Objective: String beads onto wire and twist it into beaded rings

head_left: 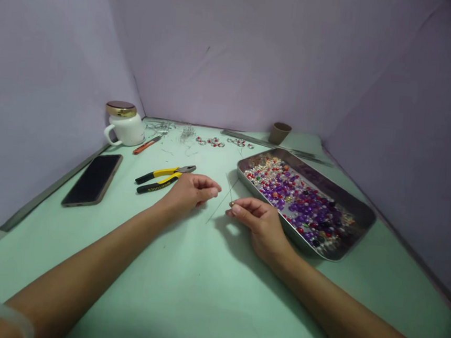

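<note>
My left hand [192, 191] rests on the green table [184, 281] with fingers curled, its tips pinched by the thin metal wire [222, 200] that lies slanted between both hands. My right hand [258, 222] is closed in a pinch on the wire's other part, with a small bead at the fingertips. A metal tray [358, 207] full of purple, red and silver beads [297, 199] sits just right of my right hand. Yellow-and-black pliers [163, 177] lie just left of my left hand.
A black phone [93, 179] lies at the left. At the back stand a white mug with a gold lid [124, 123], an orange cutter [146, 145], loose wire pieces [187, 132], finished bead pieces [212, 142], long rods [259, 140] and a brown cup [279, 132]. Purple walls enclose the table.
</note>
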The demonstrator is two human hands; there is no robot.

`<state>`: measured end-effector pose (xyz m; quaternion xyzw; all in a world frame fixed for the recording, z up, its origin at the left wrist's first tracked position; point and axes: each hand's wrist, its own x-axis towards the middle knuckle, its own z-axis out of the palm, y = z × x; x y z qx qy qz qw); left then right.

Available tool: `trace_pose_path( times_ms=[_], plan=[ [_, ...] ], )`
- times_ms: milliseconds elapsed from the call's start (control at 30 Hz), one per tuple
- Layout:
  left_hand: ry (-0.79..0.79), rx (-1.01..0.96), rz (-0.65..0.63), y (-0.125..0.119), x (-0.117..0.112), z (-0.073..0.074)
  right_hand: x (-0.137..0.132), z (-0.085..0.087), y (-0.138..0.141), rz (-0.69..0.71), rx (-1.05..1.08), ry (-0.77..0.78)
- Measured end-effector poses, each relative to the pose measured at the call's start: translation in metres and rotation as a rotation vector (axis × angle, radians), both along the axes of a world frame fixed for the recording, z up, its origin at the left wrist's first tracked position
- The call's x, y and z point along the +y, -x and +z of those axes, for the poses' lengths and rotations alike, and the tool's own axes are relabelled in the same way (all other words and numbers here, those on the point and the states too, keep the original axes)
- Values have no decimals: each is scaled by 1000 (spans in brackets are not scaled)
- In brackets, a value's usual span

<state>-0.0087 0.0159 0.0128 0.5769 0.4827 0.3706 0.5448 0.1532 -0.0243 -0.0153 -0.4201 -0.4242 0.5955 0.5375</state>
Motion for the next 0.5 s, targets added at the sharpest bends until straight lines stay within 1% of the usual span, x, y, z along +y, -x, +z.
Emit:
trace_pose_path(
  times_ms=[67,100,133,167,267,300,333,367,500],
  plan=[
    [1,45,-52,-2,-4,2,0,-3,0,8,-33,-23],
    [-2,56,-64,-4,-6,3,-1,-4,1,11,-41,-29],
    [-13,69,-51,-6,-9,5,-1,-4,1,11,-50,-32],
    [-39,80,-7,-8,-12,7,-2,-4,1,9,-59,-34],
    [-205,86,220,-13,-17,13,-4,-2,2,-7,-66,-24],
    [-262,88,275,-13,-18,14,-4,-1,2,-12,-57,-18],
    [-296,103,294,-13,-19,16,-4,-1,2,-14,-42,-14],
    [-300,135,275,-13,-19,17,-4,-1,2,-14,-24,-9],
    [-189,295,69,-14,-22,17,-3,-2,2,-5,-12,-23]
  ],
)
